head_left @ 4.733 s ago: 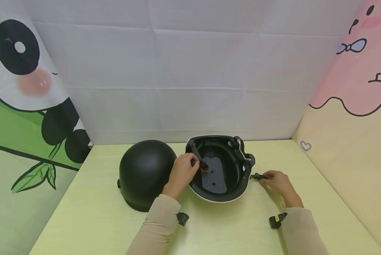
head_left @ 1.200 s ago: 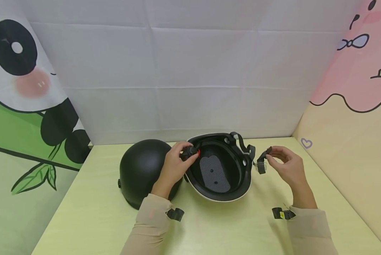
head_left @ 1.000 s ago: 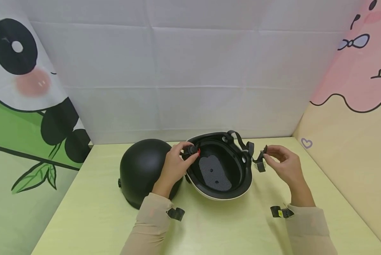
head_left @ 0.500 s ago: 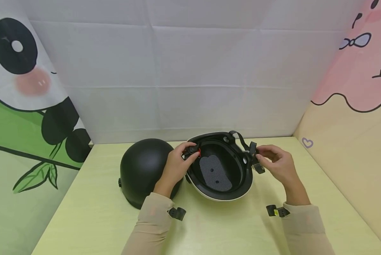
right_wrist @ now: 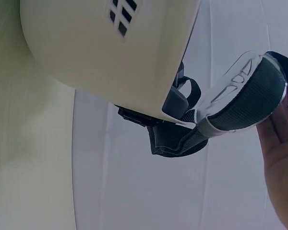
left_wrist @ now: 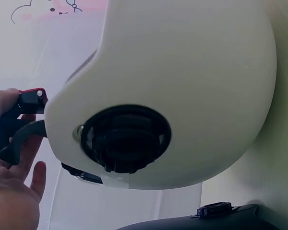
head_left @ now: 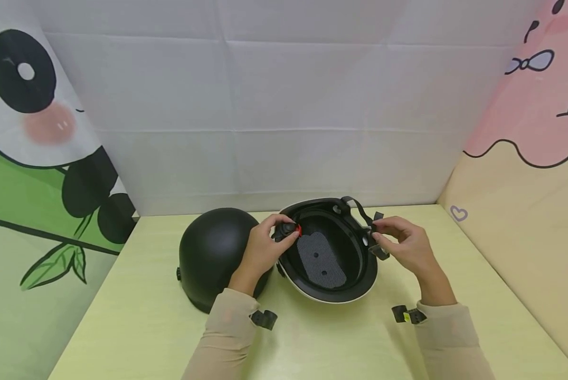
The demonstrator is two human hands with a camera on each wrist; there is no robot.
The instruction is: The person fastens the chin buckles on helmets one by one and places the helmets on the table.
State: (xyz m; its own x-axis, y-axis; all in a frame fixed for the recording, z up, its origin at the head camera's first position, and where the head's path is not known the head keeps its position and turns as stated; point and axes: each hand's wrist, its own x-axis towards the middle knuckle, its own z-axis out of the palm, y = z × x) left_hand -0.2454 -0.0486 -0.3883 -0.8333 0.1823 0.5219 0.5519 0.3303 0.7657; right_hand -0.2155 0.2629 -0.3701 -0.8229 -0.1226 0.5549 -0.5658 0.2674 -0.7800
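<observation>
A white helmet [head_left: 321,258] lies upside down on the table, its black padded inside facing up and toward me. At its left rim, my left hand [head_left: 259,250] pinches a black buckle [head_left: 284,230] with a red edge. The left wrist view shows this buckle [left_wrist: 31,101] just off the white shell [left_wrist: 197,86]. My right hand [head_left: 411,250] pinches the black chin strap [right_wrist: 247,103] at the right rim. In the right wrist view the strap curves away from the shell, with a pale, cut-out pad along its inner side. The strap's end is partly hidden by my fingers.
A black helmet [head_left: 217,258] sits dome up, close against the white helmet's left side and partly behind my left forearm. The pale yellow table [head_left: 331,343] ends at a white cloth backdrop [head_left: 293,121], with printed side panels left and right.
My left hand has lifted the buckle from over the helmet's inside to its left rim. My right hand has raised the strap and brought it left toward the helmet, which has turned slightly.
</observation>
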